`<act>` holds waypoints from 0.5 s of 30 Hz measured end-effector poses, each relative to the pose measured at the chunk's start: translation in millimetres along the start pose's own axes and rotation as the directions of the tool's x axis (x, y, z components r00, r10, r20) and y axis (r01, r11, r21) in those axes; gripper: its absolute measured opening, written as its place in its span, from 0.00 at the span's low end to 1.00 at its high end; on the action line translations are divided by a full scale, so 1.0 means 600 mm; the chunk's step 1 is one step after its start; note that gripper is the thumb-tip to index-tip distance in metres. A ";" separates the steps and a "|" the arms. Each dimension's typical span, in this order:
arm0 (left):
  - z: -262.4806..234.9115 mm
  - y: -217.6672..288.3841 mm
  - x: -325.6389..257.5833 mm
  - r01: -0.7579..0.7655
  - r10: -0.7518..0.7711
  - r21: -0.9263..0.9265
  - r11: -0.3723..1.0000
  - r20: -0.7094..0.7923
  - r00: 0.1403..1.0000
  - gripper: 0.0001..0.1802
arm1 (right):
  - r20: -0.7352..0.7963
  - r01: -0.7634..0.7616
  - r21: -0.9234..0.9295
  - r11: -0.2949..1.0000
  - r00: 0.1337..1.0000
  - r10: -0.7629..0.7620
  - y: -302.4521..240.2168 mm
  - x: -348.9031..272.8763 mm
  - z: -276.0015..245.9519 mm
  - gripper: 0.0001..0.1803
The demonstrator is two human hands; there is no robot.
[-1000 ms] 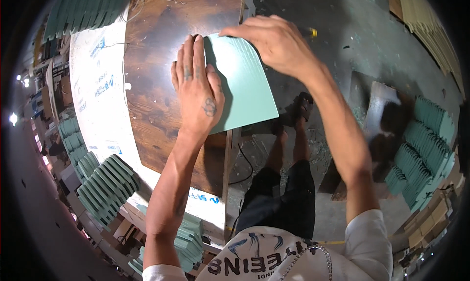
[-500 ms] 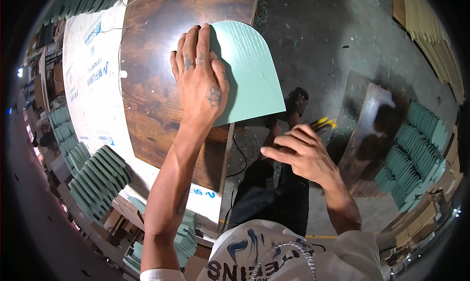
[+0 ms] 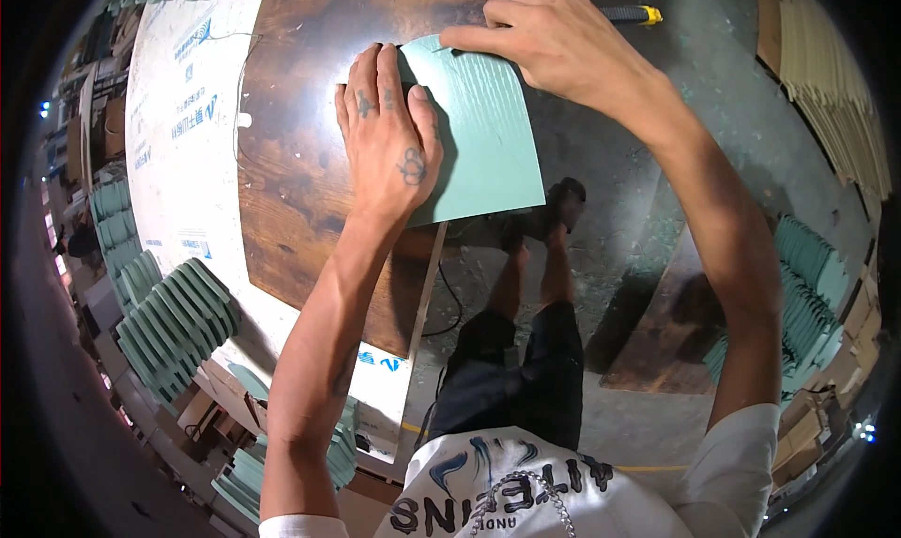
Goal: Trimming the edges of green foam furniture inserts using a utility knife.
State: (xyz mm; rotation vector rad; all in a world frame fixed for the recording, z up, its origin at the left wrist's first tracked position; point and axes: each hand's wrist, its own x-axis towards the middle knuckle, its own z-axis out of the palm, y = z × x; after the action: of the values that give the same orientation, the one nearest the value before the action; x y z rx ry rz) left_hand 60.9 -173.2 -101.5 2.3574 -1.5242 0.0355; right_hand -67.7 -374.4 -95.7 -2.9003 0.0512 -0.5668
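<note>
A pale green panel (image 3: 488,149) with a rounded far end lies on a brown wood-grain board (image 3: 291,181) and juts past the board's right edge. My left hand (image 3: 389,135) rests flat along the panel's left side, fingers stretched forward. At the panel's far rounded edge is my right hand (image 3: 558,45), curled around a utility knife (image 3: 633,15). The knife's yellow-and-black end sticks out to the right of that hand. Its blade is hidden by the fingers. Fine wrinkles show over the panel's top face.
Under the board is a white printed sheet (image 3: 178,172). Stacks of green panels (image 3: 178,327) stand at the left, with another stack (image 3: 807,285) at the right beside a brown board (image 3: 662,336). Pale yellow sheets (image 3: 826,88) are piled far right. Scraps litter the grey floor.
My right hand has moved with the utility knife from beside my body, forward and up to the panel's far edge. My left hand stays on the panel.
</note>
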 end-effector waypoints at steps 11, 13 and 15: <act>0.003 -0.002 -0.004 0.021 -0.023 -0.032 0.999 -0.033 0.999 0.27 | 0.170 -0.041 0.185 0.982 0.985 0.009 -0.163 -0.198 -0.061 0.25; 0.009 -0.001 -0.006 0.002 -0.002 -0.001 1.000 -0.052 0.999 0.27 | 0.191 -0.091 0.361 0.928 0.981 0.022 -0.189 -0.209 -0.079 0.24; 0.007 -0.009 -0.006 -0.002 0.001 -0.008 1.000 -0.060 0.998 0.27 | 0.118 -0.115 0.272 0.955 0.989 0.086 -0.164 -0.181 -0.061 0.25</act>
State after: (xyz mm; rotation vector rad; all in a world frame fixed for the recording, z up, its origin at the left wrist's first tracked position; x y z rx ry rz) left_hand 63.7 -169.1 -107.3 2.3273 -1.4952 0.0998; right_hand -182.5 -276.8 -84.1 -2.6306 0.0959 -0.3693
